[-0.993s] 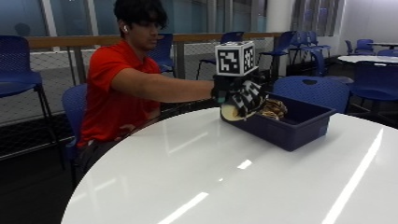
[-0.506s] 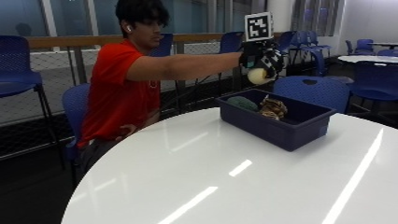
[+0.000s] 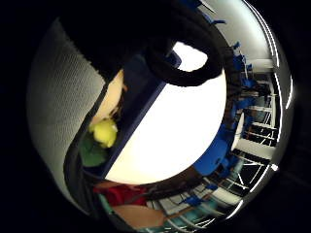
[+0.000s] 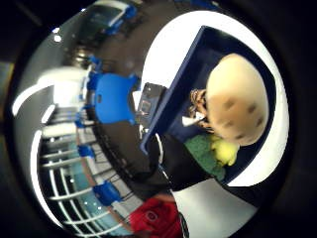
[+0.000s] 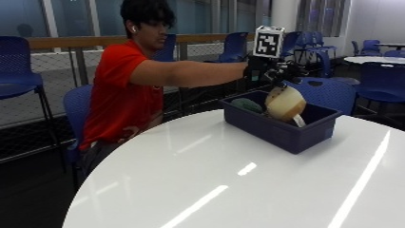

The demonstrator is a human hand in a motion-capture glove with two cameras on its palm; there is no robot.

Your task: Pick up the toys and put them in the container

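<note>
Above the container (image 5: pixel 278 130), my gloved right hand (image 5: pixel 273 71) hangs with fingers spread, gripping nothing; just beneath it sits a cream speckled toy (image 5: pixel 284 103) (spots visible in the thumb-side view), beside green (image 5: pixel 246 105) and yellow (image 4: pixel 225 151) toys, on the white desk (image 5: pixel 208 180).

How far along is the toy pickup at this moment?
Nearly finished, it seems. A green toy, a yellow toy and a brownish toy already lie in the blue container. The gloved right hand is above the bin, and a cream spotted toy is just below it, over the bin; whether the fingers hold it is unclear. No toys show on the white table.
</note>
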